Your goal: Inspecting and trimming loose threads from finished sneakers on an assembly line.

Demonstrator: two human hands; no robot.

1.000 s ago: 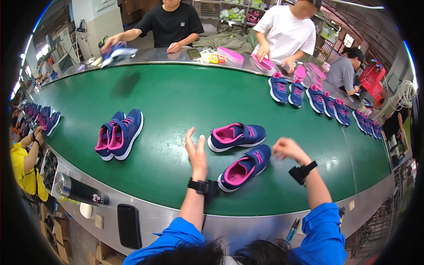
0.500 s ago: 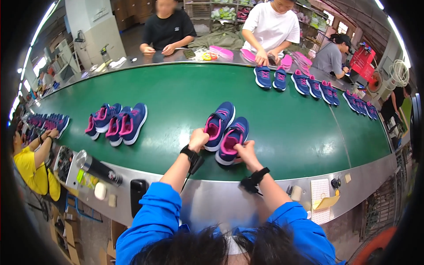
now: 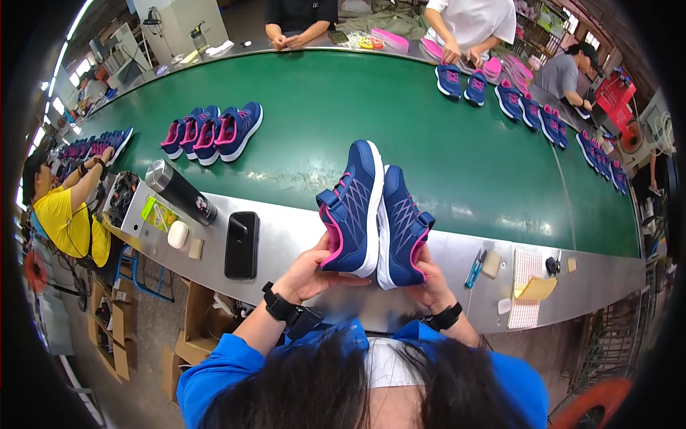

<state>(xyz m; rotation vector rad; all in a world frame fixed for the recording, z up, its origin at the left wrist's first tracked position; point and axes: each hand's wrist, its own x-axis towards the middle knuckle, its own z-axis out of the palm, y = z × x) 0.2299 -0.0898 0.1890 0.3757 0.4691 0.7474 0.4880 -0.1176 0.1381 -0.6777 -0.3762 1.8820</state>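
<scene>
Navy-blue mesh sneaker with pink lining and white sole (image 3: 354, 207) held at its heel in the left-hand grip (image 3: 307, 275); matching sneaker on the right (image 3: 404, 229) held likewise in the right-hand grip (image 3: 433, 287). Both raised over the near edge of the steel-rimmed green worktop (image 3: 321, 100), toes pointed away, soles facing. Tread undersides and several fingers are hidden; right palm mostly covered. Open green room is seen beyond the toes, bounded at left by grouped navy-and-pink sneakers (image 3: 244, 130).
</scene>
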